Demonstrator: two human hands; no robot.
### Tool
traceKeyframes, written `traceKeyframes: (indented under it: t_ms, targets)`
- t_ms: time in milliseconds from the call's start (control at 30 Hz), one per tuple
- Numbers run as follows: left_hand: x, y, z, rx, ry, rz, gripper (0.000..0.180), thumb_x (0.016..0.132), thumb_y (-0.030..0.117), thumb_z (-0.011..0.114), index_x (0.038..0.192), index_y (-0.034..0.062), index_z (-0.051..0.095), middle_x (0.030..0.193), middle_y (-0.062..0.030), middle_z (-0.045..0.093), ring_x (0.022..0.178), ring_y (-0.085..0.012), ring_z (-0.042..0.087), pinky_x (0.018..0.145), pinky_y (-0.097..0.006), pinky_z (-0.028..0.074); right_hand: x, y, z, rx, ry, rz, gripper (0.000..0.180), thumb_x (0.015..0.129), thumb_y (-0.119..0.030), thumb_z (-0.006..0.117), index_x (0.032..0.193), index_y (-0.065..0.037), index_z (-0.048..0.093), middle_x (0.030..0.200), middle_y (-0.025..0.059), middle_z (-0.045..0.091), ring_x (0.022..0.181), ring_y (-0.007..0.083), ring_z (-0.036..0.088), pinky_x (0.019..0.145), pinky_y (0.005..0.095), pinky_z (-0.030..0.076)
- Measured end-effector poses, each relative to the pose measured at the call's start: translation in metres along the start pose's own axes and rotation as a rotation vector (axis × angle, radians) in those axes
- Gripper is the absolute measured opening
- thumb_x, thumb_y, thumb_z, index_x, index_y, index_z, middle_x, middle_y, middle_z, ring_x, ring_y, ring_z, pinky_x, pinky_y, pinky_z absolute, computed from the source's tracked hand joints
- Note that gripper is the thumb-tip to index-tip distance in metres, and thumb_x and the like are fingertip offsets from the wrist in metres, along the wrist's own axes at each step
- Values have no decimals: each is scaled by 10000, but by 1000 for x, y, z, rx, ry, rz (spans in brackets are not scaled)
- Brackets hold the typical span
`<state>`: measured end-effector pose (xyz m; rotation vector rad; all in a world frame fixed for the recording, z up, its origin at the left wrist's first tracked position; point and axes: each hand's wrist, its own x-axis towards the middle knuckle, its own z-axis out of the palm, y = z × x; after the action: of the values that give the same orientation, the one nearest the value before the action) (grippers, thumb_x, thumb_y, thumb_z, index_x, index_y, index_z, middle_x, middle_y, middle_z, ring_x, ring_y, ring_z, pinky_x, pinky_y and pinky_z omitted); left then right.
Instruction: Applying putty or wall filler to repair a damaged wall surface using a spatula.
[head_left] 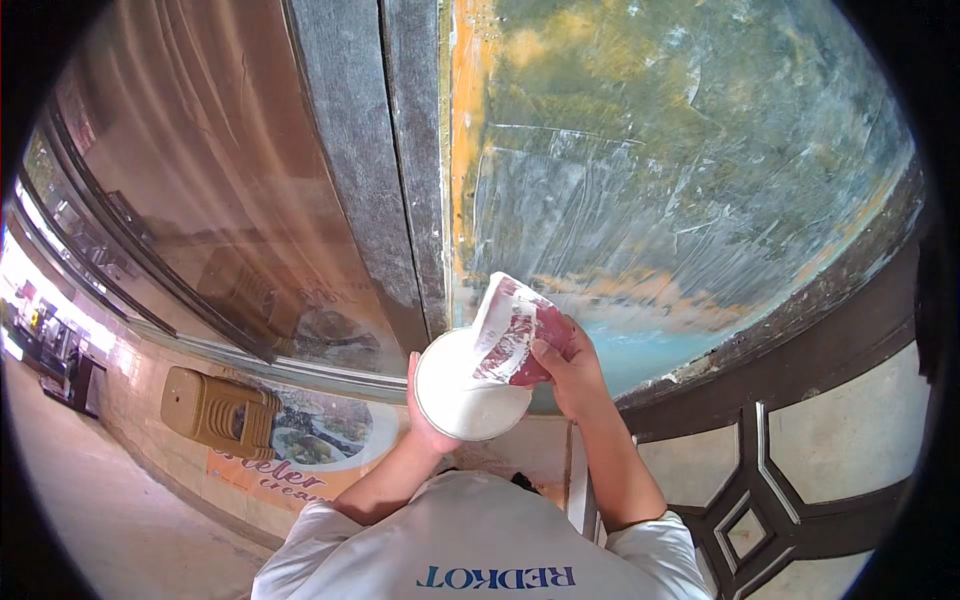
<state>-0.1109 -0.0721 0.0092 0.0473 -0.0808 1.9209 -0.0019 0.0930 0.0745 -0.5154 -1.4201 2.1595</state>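
A round white tub (480,438) filled with smooth white paste (450,385) is held up in front of my chest. My left hand (430,432) cups its left side from beneath, with fingertips showing along the rim. A flat, dark red spreader (518,338), smeared with white paste across its face and along one edge, is tilted over the tub's right side. My right hand (573,370) grips it by its right end, thumb on the near face. Where the spreader's lower edge meets the paste, I cannot tell whether they touch.
Ahead rises a wall panel (640,170) with patchy green, yellow and whitish streaks. Left of it stand a grey post (370,120) and glass with a brown curtain (210,130). A stack of tan plastic stools (220,410) is at lower left, a dark-framed panelled door (740,500) at lower right.
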Motion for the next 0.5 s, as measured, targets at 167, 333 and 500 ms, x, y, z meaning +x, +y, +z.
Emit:
traceKeyframes:
  t_ms: [167, 333, 500]
  targets:
    - [-5, 5, -1, -183, -25, -16, 892, 947, 781, 293, 1592, 166, 346, 1613, -153, 388, 1436, -439, 412, 1164, -650, 323, -13, -13, 1, -237, -72, -32, 263, 954, -85, 718, 1171, 23, 614, 1051, 70, 712, 942, 118, 666, 808, 282, 551]
    - [-13, 8, 3, 293, 217, 32, 890, 936, 799, 288, 1587, 196, 361, 1610, -165, 387, 1419, -453, 425, 1150, -665, 333, -11, -24, 13, -503, 4, -134, 165, 948, -89, 719, 1037, 31, 648, 873, 28, 709, 797, 89, 645, 703, 262, 529]
    - [-18, 13, 2, 240, 140, -48, 919, 909, 829, 291, 1584, 210, 367, 1608, -164, 385, 1412, -478, 420, 1135, -703, 324, 3, -31, 43, -94, 105, -239, 163, 984, -144, 670, 1076, -13, 640, 880, 44, 691, 682, 105, 605, 583, 284, 493]
